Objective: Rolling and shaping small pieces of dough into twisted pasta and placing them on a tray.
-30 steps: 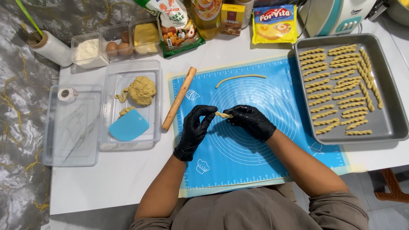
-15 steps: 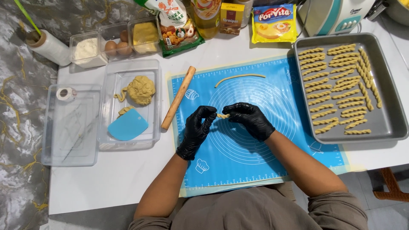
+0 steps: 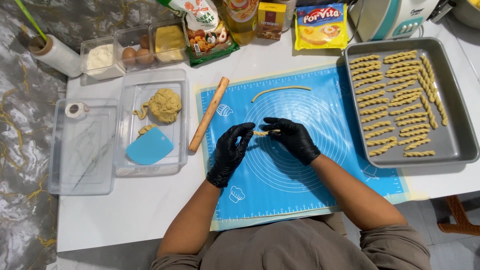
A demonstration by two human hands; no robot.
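Head view: white bench, blue silicone mat at centre. Grey baking tray on right w/ rows of twisted dough sticks. Clear tub left of mat holds dough lump + blue scraper. Wooden rolling pin lies on mat's left edge. Loose dough rope at mat top. Both hands in black gloves: left hand, right hand, fingertips pinching opposite ends of short dough strip over mat centre; twist prob. there, too small to tell.
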